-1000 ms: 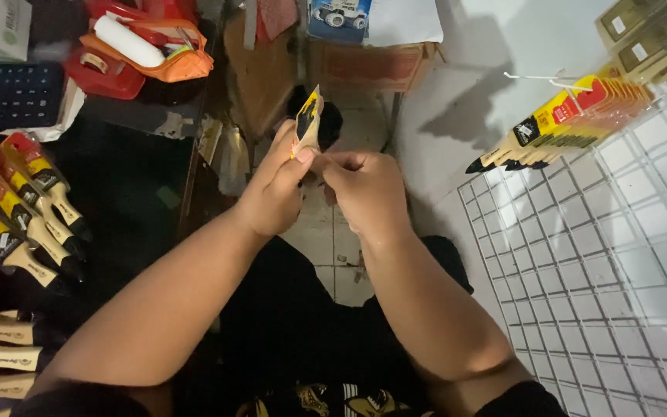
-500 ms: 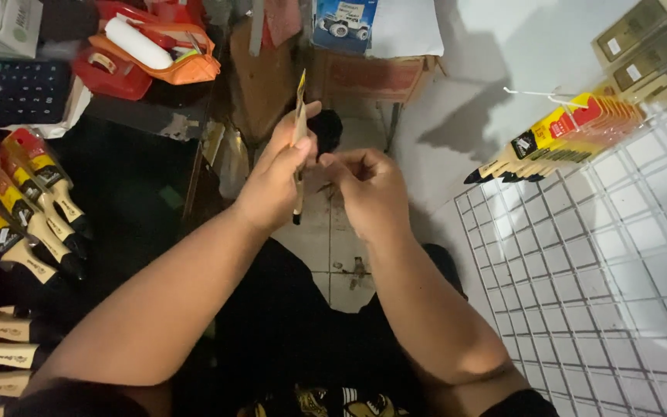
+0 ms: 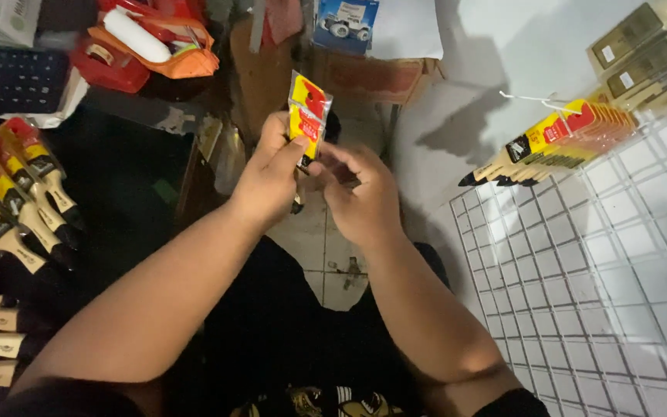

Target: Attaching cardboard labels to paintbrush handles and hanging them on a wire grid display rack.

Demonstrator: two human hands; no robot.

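Observation:
My left hand (image 3: 268,174) grips a small paintbrush in a yellow and red card sleeve (image 3: 307,114), held upright in front of me with its printed face toward the camera. The brush's dark handle tip pokes out below my fingers. My right hand (image 3: 357,193) sits just to the right of it, fingers curled at the lower part of the brush, touching it.
A row of the same packaged brushes (image 3: 557,143) hangs on a hook from a white wire grid panel (image 3: 619,286) at right. More brushes (image 3: 17,201) hang at left. A red and orange paint roller tray set (image 3: 148,42) and a calculator (image 3: 9,77) lie at upper left. Tiled floor below.
The brush has been turned from edge-on to show its flat yellow and red face. Both hands stay at about the same place.

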